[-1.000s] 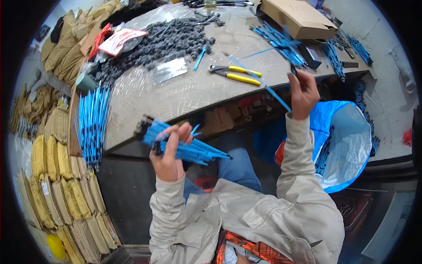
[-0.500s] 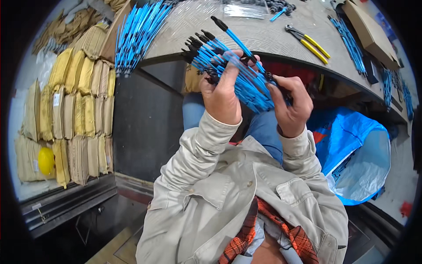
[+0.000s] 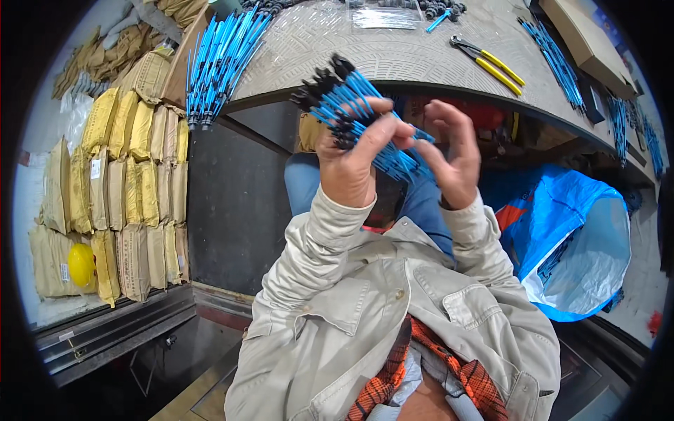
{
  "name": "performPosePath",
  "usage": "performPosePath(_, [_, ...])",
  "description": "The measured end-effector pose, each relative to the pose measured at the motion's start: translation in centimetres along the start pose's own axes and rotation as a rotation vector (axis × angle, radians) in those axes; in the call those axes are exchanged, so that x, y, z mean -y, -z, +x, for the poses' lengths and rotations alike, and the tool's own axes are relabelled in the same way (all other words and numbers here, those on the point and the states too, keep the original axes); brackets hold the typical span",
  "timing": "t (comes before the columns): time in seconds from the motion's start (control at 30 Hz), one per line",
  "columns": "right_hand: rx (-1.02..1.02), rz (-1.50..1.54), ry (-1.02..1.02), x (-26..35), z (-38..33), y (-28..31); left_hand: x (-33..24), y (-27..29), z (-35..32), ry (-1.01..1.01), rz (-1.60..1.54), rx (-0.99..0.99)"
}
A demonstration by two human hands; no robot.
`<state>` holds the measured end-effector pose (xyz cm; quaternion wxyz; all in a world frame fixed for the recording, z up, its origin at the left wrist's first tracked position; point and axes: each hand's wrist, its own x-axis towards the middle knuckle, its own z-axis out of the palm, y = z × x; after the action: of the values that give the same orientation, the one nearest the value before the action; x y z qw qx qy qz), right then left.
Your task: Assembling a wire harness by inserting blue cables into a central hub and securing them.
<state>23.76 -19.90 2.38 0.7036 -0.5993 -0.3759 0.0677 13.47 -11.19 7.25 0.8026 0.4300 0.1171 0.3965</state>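
Your left hand [image 3: 354, 151] curls round the blue sticks [image 3: 344, 98] by the near edge of the table [image 3: 316, 52]. Squeeze gently; line up their black ends [image 3: 316, 91]. Your right hand [image 3: 453, 151] spreads its fingers, seemingly empty.

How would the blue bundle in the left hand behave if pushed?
The bundle of blue rods seems fairly stiff, as the rods look straight. It would probably fan apart, since its dark ends splay unevenly beyond the left hand.
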Motion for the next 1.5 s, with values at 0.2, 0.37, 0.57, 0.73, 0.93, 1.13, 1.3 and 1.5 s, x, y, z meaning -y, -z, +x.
performPosePath(0.2, [0.151, -0.172, 0.392, 6.9, 1.8, 0.3, -0.6, -0.4, -1.1, 0.125, 0.119, 0.211])
performPosePath(0.37, [0.263, -0.156, 0.346, 4.7, 1.2, -0.5, 0.5, 1.5, -1.8, 0.126, 0.369, 0.231])
performPosePath(0.57, [0.314, -0.001, 0.270, 4.0, 0.7, -0.5, 1.1, 2.7, -2.1, 0.210, 0.458, 0.296])
performPosePath(0.73, [0.297, -0.006, 0.290, 4.0, 0.4, -0.6, 1.0, 2.8, -2.4, 0.156, 0.496, 0.338])
performPosePath(0.93, [0.328, 0.562, 0.165, 3.8, 3.1, -0.6, -1.7, 1.6, -2.4, 0.123, 0.483, 0.397])
performPosePath(1.13, [0.483, 0.652, -0.125, -1.1, -2.0, -2.5, -7.3, 0.4, -2.4, 0.129, 0.445, 0.530])
performPosePath(1.3, [0.660, 0.763, -0.495, -4.6, -6.9, -3.3, -8.0, 0.5, -2.1, 0.149, 0.385, 0.478])
performPosePath(1.5, [0.846, 1.180, -0.864, -7.6, -10.4, -2.7, -8.6, 1.5, -1.2, 0.221, 0.424, 0.467])
